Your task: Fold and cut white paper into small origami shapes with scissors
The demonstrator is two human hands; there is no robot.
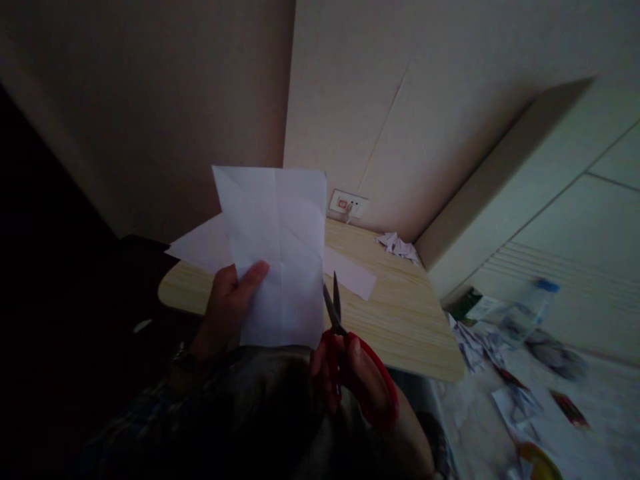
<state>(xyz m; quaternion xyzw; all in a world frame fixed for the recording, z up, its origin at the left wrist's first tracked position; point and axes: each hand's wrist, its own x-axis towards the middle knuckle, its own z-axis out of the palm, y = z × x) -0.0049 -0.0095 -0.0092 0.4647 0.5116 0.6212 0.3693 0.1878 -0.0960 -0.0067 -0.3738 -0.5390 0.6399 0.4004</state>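
Head view: left hand [226, 303] pinching creased white rectangular paper sheet [293, 267] above pale wood-grain table's [405, 327] near left side; right hand [369, 373] curled round red-handled metal scissors [339, 327], blades spread beside sheet's right edge. Risk: unsupported edge might buckle under skewed blades, tearing paper.

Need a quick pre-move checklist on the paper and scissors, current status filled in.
1. Left hand gripping the sheet: ok, thumb pressed on its face.
2. Right hand holding the scissors: ok.
3. Blades open: ok, tips apart.
4. Sheet edge between the blades: cannot tell; they sit at its right edge.
5. Thumb clear of the blades: ok, well to their left.
6. Sheet free of creases: not ok, fold lines show.
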